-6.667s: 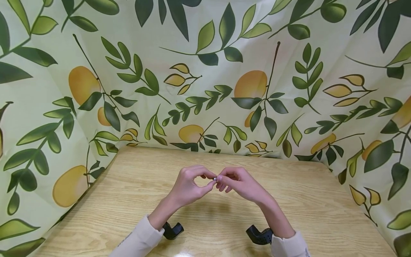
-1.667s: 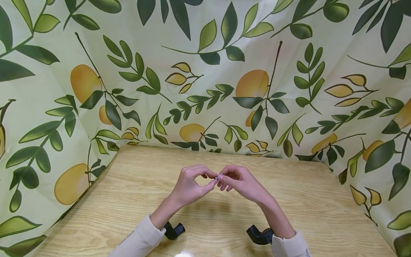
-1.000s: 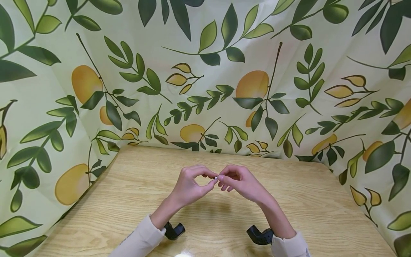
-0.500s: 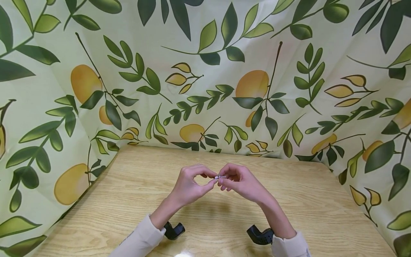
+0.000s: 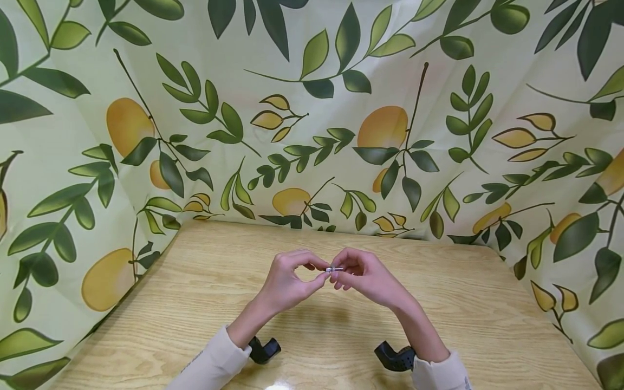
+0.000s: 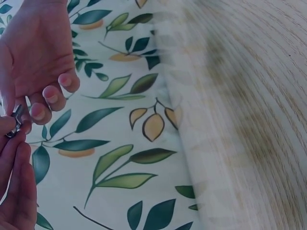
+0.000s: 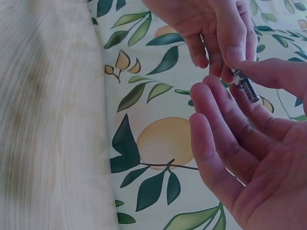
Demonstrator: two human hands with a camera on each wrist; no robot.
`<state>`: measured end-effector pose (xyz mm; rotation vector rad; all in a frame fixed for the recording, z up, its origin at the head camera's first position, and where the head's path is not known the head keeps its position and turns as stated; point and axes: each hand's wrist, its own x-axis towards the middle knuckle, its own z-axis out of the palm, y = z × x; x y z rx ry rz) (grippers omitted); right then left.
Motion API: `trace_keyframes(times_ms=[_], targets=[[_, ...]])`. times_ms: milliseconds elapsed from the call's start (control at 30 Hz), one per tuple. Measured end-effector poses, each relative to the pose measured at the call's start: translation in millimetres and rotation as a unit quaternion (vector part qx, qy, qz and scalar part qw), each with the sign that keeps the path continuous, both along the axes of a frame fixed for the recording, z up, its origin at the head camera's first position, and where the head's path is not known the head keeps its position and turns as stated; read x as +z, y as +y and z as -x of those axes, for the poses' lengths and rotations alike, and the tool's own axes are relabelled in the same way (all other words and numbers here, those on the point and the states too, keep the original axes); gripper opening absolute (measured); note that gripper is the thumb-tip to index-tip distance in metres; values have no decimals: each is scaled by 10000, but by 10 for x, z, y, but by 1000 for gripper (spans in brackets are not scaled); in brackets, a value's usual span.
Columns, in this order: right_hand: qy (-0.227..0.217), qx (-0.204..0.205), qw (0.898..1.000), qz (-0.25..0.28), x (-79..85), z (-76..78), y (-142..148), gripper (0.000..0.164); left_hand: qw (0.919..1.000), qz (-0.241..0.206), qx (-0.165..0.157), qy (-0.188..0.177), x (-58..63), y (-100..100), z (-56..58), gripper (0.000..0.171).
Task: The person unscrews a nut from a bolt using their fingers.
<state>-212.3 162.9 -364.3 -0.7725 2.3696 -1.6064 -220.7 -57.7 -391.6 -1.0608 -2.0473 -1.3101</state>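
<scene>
A small silver bolt (image 7: 250, 91) lies roughly level between the two hands, above the table. Its threaded end points toward the right palm. Around its shank, close to the head end, sits a metal nut (image 7: 238, 77). My left hand (image 5: 287, 281) pinches the head end between thumb and index finger, hiding most of the head. My right hand (image 5: 363, 273) has thumb and index fingertips at the nut, its other fingers loosely bent below. In the left wrist view the bolt (image 6: 17, 117) is partly covered by fingertips.
A light wood-grain table (image 5: 234, 254) lies beneath the hands. A cloth printed with leaves and fruit (image 5: 312, 130) hangs behind and at both sides. Black curved mounts (image 5: 265, 351) stick out from both wrists, by the pale sleeves (image 5: 214, 357).
Earlier, only a glint of metal showed between the fingertips. The right index finger and thumb have shifted apart, so the bolt's shank now shows. The left hand stays nearly still.
</scene>
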Motion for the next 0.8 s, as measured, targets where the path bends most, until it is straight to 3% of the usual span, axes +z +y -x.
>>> trace_keyframes(times_ms=[200, 467, 800], targets=[[60, 11, 9999, -81, -21, 14, 4, 21, 9999, -59, -65, 128, -6, 7, 8, 14], [14, 12, 10000, 18, -20, 19, 2, 18, 10000, -31, -64, -24, 6, 9, -2, 12], [-29, 2, 9999, -118, -4, 15, 7, 23, 10000, -14, 4, 56, 11, 7, -6, 12]])
